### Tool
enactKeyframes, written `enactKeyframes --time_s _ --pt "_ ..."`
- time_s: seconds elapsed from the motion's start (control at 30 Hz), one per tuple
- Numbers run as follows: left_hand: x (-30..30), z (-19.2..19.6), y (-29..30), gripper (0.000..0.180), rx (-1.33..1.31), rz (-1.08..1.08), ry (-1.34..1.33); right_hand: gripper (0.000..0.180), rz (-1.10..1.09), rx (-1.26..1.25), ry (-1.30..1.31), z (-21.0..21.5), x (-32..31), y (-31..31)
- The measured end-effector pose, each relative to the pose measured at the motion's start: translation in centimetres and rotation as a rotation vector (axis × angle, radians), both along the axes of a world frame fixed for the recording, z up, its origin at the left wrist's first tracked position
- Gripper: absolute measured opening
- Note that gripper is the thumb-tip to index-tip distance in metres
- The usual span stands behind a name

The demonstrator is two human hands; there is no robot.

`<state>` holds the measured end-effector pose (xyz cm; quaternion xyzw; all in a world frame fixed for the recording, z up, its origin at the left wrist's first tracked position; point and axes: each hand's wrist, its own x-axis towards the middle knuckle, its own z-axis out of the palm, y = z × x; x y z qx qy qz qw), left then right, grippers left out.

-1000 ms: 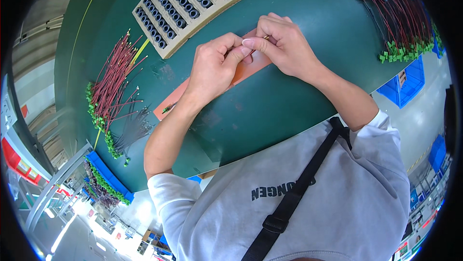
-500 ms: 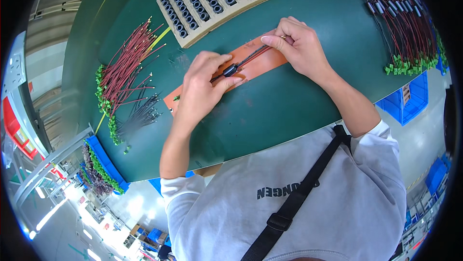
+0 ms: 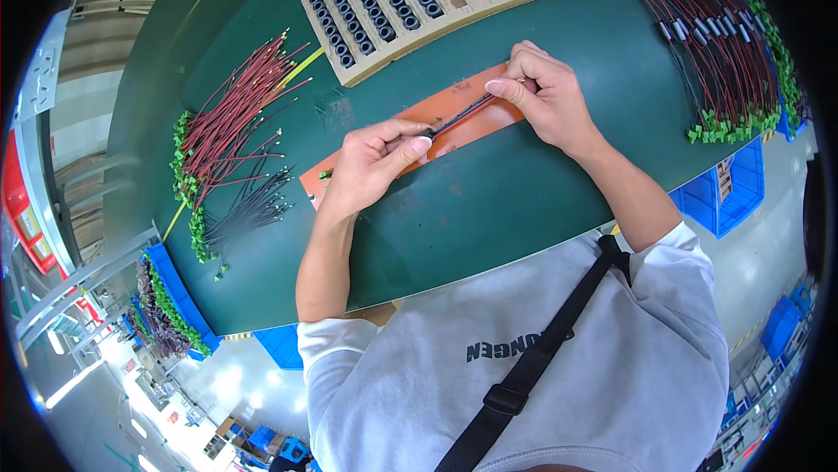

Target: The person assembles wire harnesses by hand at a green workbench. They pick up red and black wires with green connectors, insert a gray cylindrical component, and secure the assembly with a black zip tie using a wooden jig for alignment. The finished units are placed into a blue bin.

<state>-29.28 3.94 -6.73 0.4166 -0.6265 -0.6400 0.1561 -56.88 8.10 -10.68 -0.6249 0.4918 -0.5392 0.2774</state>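
Note:
My left hand [image 3: 377, 165] is closed in a pinch around a small black cylindrical core [image 3: 428, 133], mostly hidden by the thumb and fingers. Out of the core runs a pair of wires, one dark and one red [image 3: 464, 112], stretched up to the right. My right hand [image 3: 546, 99] pinches the far ends of these wires between thumb and fingers. Beneath both hands lies a long orange strip [image 3: 449, 99], set at a slant on the green table [image 3: 489, 201]. A small green connector [image 3: 326, 174] shows beside my left wrist, at the strip's lower left end.
A beige slotted tray [image 3: 384, 53] with rows of black cores stands at the far side. Red wires [image 3: 236, 114] and black wires [image 3: 262, 201] with green connectors lie on the left. Another wire bundle [image 3: 716, 62], fitted with cores, is at right. Blue bins [image 3: 742, 188] sit below the table edge.
My left fingers, earlier spread on either side of the core, have closed around it. My right hand keeps its pinch on the wire ends. The whole view has shifted slightly.

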Motion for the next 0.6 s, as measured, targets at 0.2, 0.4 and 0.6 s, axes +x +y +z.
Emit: enactKeyframes --time_s 0.2,0.4,0.6 --pt "-0.5 -0.3 0.4 0.029 -0.089 -0.038 -0.03 0.028 -0.003 0.08 0.015 -0.1 -0.1 -0.3" --pt "0.4 -1.1 0.2 0.033 -0.057 -0.004 0.127 0.03 -0.043 0.112 -0.029 0.8 0.4 -0.7" --pt "0.1 -1.0 0.9 0.034 -0.197 0.016 0.05 0.028 -0.065 0.089 -0.045 1.0 0.9 -1.1"
